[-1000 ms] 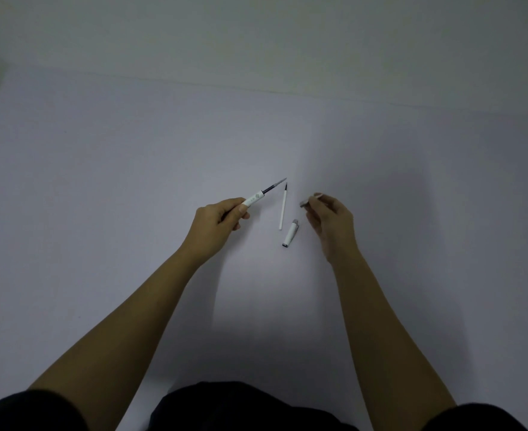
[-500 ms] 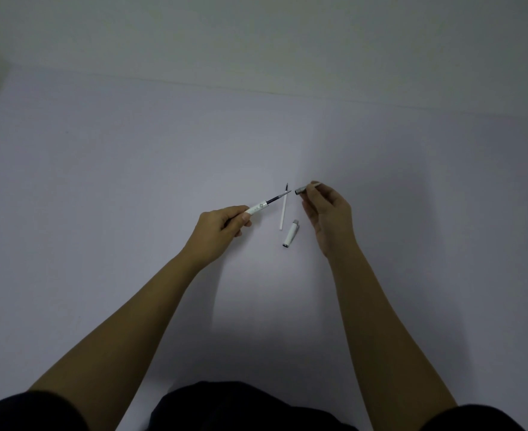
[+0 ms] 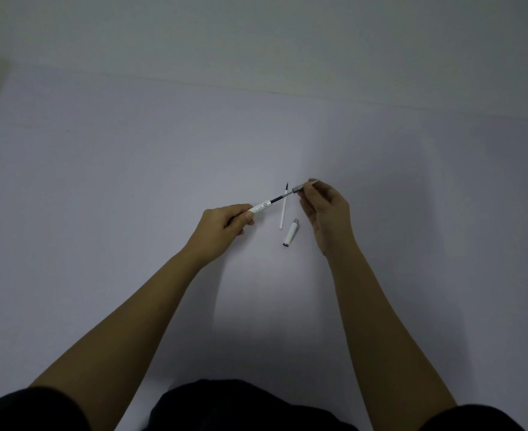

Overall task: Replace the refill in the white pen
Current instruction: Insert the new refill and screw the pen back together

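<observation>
My left hand (image 3: 222, 227) grips the white pen barrel (image 3: 261, 207), which points up and to the right. A dark refill (image 3: 278, 199) sticks out of the barrel's open end. My right hand (image 3: 326, 213) pinches the small grey tip piece (image 3: 300, 188) between its fingertips, its open end facing the refill's point and almost touching it. A second, white refill (image 3: 283, 213) lies on the table between my hands. The white pen cap (image 3: 291, 236) lies just right of it, near my right palm.
The work surface is a pale lilac table (image 3: 132, 181); its far edge meets a grey wall (image 3: 256, 42). Dark clothing (image 3: 241, 405) fills the bottom of the view, close to the table's near edge.
My right hand rose from the table with the grey tip piece and moved left. The barrel tilted lower and moved right, so the refill's point and the tip piece have come nearly together.
</observation>
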